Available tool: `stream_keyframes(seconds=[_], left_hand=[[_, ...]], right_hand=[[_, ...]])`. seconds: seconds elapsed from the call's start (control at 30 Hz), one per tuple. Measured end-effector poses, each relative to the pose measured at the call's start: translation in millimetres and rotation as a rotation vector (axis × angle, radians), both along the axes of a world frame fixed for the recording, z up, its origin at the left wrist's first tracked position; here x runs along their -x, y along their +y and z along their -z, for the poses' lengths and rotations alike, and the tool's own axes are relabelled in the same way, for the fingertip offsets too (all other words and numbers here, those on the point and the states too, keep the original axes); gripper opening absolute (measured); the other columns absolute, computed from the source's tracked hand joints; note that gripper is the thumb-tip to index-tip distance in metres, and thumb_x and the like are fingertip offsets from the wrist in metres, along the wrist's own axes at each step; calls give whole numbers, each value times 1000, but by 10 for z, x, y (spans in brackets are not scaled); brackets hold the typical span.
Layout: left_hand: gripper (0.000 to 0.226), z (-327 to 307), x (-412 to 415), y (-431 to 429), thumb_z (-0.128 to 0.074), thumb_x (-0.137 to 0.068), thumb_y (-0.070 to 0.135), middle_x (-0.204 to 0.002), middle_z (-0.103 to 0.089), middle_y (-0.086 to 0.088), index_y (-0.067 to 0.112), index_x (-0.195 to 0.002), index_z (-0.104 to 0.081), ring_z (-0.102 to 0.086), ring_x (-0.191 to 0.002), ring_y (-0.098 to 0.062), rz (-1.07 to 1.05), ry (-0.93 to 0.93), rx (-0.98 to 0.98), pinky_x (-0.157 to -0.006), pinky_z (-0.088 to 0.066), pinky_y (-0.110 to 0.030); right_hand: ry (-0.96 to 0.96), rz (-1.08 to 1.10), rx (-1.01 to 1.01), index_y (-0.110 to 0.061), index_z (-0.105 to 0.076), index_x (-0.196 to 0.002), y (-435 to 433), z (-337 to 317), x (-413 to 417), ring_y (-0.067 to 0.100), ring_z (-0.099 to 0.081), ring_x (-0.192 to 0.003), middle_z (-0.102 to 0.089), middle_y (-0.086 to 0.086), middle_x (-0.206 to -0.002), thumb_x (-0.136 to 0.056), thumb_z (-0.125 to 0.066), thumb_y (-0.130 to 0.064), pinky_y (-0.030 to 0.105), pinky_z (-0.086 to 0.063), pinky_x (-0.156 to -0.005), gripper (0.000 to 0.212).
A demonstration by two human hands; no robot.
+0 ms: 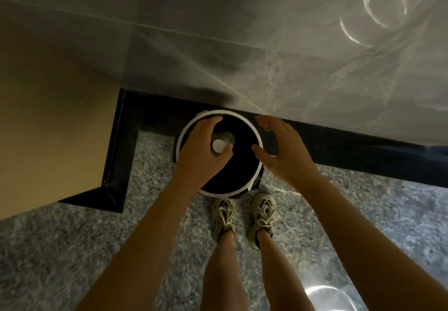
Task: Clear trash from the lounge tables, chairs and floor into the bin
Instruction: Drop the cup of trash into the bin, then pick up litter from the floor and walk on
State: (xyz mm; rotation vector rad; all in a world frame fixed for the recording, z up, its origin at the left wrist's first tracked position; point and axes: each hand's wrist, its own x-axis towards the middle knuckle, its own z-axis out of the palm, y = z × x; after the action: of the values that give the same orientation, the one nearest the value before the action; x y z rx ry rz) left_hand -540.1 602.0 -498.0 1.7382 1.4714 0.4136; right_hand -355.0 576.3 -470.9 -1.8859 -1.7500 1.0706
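Note:
A round bin (257, 133) with a white rim and a black liner stands on the floor against the dark skirting, right in front of my feet. My left hand (200, 150) is over the bin's left half, its fingers curled round a small white cup-like object (219, 146) held above the opening. My right hand (282, 149) hovers over the bin's right rim with fingers spread and relaxed, holding nothing. The bin's inside is black and its contents cannot be made out.
A grey marble wall (291, 43) rises just behind the bin, with a black skirting (339, 148) along its foot. A tan panel (48, 116) juts out at the left. My shoes (242, 216) stand on speckled grey floor (72, 250).

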Motion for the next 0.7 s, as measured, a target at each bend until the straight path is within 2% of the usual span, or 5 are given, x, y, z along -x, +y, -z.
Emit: stream_keyframes(seconds=[0.2, 0.33, 0.4, 0.57, 0.7], left_hand=[[50, -961, -114, 228, -57, -81, 35, -112, -49, 11, 20, -127, -48, -51, -108, -9, 115, -134, -60, -93, -44, -28], [51, -1668, -278, 289, -55, -82, 41, -115, -50, 8, 20, -128, -47, -50, -106, -7, 216, -202, -172, -90, -40, -13], [54, -2096, -437, 289, -51, -81, 45, -115, -51, 7, 19, -128, -47, -51, -104, -6, 269, -226, -232, -87, -40, -12], [50, -3138, -986, 102, -59, -81, 27, -117, -56, -4, 11, -128, -49, -55, -104, -13, 470, -315, -397, -87, -42, -17], [54, -3897, -1590, -252, -57, -82, 33, -125, -52, 0, 18, -132, -44, -51, -109, -8, 687, -372, -483, -89, -42, -16]], right_hand=[[54, 156, -211, -14, -50, -125, -21, -781, -146, 17, -55, -103, -54, -3, -112, -85, -57, -29, 27, -42, -86, 43], [66, 254, -338, -14, -50, -124, -154, -1445, -253, 14, -54, -102, -56, 0, -116, -87, -56, -29, 23, -42, -85, 40], [59, 314, -411, -13, -51, -124, -260, -1859, -343, 14, -55, -102, -57, 2, -117, -88, -55, -29, 24, -44, -85, 40], [-12, 451, -580, -10, -50, -123, -669, -2897, -683, 18, -56, -103, -57, 4, -119, -88, -55, -31, 36, -47, -88, 41], [-144, 612, -673, -12, -49, -126, -1267, -3617, -1061, 18, -54, -107, -56, 4, -124, -87, -54, -32, 44, -45, -92, 43]])
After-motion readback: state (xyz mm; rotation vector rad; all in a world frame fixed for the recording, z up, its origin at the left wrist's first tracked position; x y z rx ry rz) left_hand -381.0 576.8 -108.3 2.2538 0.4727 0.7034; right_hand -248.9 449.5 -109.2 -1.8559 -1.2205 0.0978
